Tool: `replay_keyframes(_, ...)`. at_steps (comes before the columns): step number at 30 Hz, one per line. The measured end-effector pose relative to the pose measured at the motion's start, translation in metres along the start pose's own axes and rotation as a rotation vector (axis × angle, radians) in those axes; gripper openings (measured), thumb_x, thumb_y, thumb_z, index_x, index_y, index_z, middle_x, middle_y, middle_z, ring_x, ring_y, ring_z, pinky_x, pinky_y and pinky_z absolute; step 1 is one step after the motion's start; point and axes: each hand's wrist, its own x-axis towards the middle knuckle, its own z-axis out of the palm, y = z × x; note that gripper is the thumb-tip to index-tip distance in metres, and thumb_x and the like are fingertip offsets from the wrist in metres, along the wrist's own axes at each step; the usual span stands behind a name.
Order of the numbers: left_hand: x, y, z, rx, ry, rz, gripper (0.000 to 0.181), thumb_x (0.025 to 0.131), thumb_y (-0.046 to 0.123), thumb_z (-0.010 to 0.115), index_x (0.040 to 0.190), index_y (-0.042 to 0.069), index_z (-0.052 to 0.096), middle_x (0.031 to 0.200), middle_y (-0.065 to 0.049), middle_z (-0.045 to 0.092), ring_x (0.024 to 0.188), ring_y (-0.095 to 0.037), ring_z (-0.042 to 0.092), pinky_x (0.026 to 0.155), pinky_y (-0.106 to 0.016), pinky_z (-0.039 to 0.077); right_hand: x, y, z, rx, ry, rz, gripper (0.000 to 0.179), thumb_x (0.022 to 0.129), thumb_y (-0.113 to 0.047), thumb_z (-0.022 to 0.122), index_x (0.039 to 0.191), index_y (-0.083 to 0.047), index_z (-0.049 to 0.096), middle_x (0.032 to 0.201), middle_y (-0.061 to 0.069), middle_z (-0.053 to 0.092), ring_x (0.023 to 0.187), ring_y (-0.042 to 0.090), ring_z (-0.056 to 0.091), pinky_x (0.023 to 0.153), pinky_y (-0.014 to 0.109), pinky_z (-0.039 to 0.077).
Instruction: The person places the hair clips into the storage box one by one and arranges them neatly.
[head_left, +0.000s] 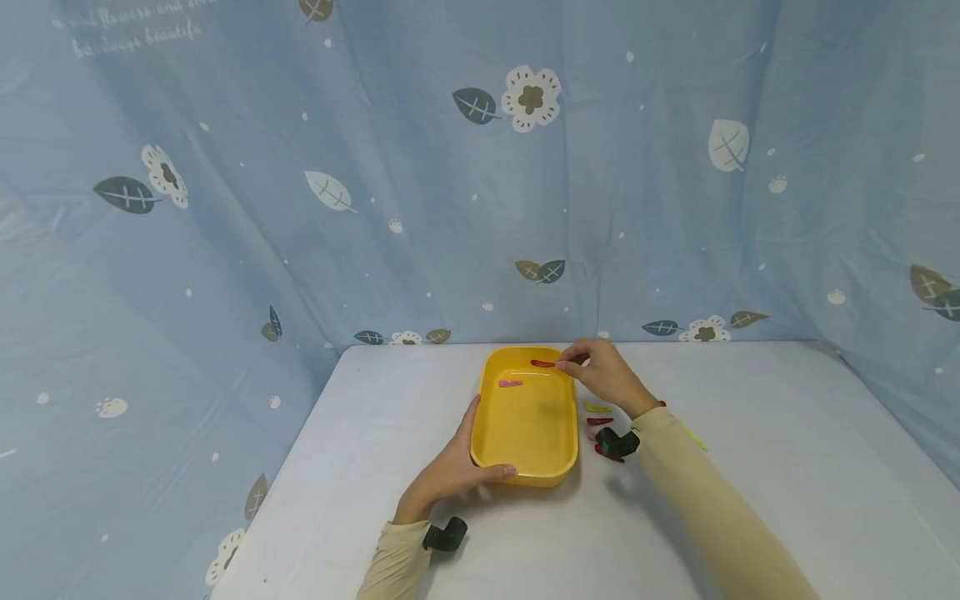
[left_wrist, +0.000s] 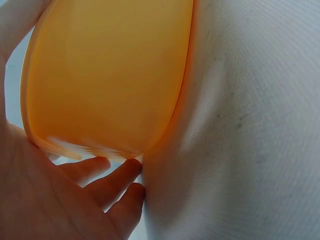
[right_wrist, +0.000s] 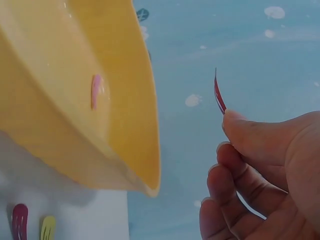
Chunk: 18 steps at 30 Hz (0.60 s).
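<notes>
My right hand [head_left: 603, 375] pinches a red snap hair clip [head_left: 542, 363] by one end, over the far right part of a yellow tray [head_left: 525, 429]. In the right wrist view, the clip [right_wrist: 218, 95] sticks up from between thumb and forefinger, its other fingers loosely curled. A pink hair clip [head_left: 511, 383] lies inside the tray, towards the far end. At the tray's near left corner, my left hand [head_left: 453, 462] holds it, thumb along the near side and fingers along the left side. The left wrist view shows fingertips [left_wrist: 132, 167] against the tray's outer wall [left_wrist: 110, 75].
Right of the tray, a yellow clip [head_left: 598, 408], a dark red clip [head_left: 600, 421] and another red clip [head_left: 609, 456] lie on the white table [head_left: 787, 467], partly under the right wrist's camera. A yellow-green clip [head_left: 697, 440] shows beyond the right sleeve. A blue curtain [head_left: 420, 250] hangs behind.
</notes>
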Motion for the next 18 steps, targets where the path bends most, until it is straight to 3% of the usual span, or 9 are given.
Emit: replay_keyframes(18,-0.001,-0.001,-0.001,-0.010,-0.006,0.026,0.130,0.078,0.054,0.086,0.167,0.029,-0.006,0.174,-0.008,0.015,0.151,-0.027,0.037,0.127,-0.057,0.028,0.026,0.004,0.030,0.101,-0.062,0.033,0.013,0.097,-0.009,0.072,0.102,0.000,0.079,0.101,0.015,0.073,0.088,0.021,0.063,0.080,0.028,0.058)
